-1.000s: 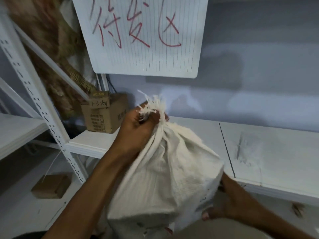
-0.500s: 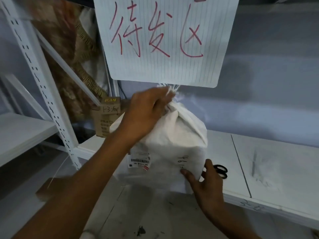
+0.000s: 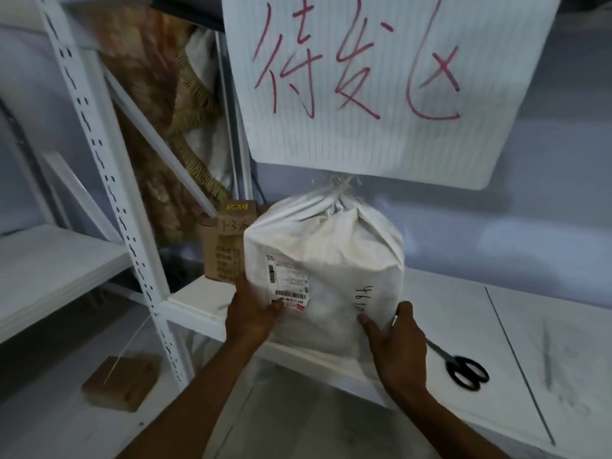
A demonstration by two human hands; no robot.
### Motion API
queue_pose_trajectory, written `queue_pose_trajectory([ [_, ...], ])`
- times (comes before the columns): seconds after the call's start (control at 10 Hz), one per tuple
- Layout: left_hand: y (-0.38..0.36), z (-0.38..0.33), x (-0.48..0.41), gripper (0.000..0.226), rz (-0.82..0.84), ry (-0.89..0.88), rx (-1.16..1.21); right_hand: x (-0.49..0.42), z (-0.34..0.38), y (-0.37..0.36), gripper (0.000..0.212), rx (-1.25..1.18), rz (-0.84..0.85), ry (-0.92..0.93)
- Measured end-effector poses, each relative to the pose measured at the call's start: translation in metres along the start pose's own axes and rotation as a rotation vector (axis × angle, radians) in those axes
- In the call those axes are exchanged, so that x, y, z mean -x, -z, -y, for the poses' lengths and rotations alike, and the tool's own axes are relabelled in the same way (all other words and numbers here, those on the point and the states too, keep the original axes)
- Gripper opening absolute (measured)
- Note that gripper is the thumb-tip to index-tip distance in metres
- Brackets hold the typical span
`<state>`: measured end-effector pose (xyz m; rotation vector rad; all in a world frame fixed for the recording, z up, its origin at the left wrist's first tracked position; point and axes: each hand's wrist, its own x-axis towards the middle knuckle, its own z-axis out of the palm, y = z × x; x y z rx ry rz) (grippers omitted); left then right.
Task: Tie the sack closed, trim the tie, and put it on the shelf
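Note:
A full white woven sack stands upright on the white shelf, its neck gathered and tied at the top with frayed threads sticking up. A shipping label and black handwriting mark its front. My left hand presses flat against the sack's lower left side beside the label. My right hand cups the lower right corner with the thumb up along the side. Black-handled scissors lie on the shelf just right of my right hand.
A cardboard box sits on the shelf behind the sack's left side. A white sign with red characters hangs just above the sack. A perforated white upright stands at left, with a small box on the floor below.
The sack went from held in the air to standing on the shelf. My left hand let go of the tied neck and dropped to the sack's lower left side.

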<state>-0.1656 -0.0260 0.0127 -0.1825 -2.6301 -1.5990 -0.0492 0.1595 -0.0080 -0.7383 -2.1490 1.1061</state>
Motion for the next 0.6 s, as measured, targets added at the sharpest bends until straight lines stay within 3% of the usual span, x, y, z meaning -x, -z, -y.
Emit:
queue_pose_trajectory([
  [0.2,-0.038,0.006,-0.067,0.080,0.054,-0.009,0.084,-0.050,-0.014,-0.016,0.020,0.013,0.067,0.087],
  [0.3,-0.041,0.018,-0.097,0.077,0.125,-0.031,0.122,-0.075,-0.026,-0.018,0.027,0.073,0.146,0.138],
  [0.4,-0.041,0.021,-0.112,0.072,0.027,0.089,0.270,-0.085,-0.037,-0.013,0.061,0.198,0.231,0.211],
  [0.5,-0.044,0.026,-0.110,0.063,-0.101,0.260,0.344,-0.069,-0.035,0.017,0.079,0.202,0.275,0.155],
  [0.6,-0.041,0.032,-0.093,0.050,0.034,0.283,0.288,-0.032,-0.046,0.062,0.076,0.181,0.365,0.182],
])
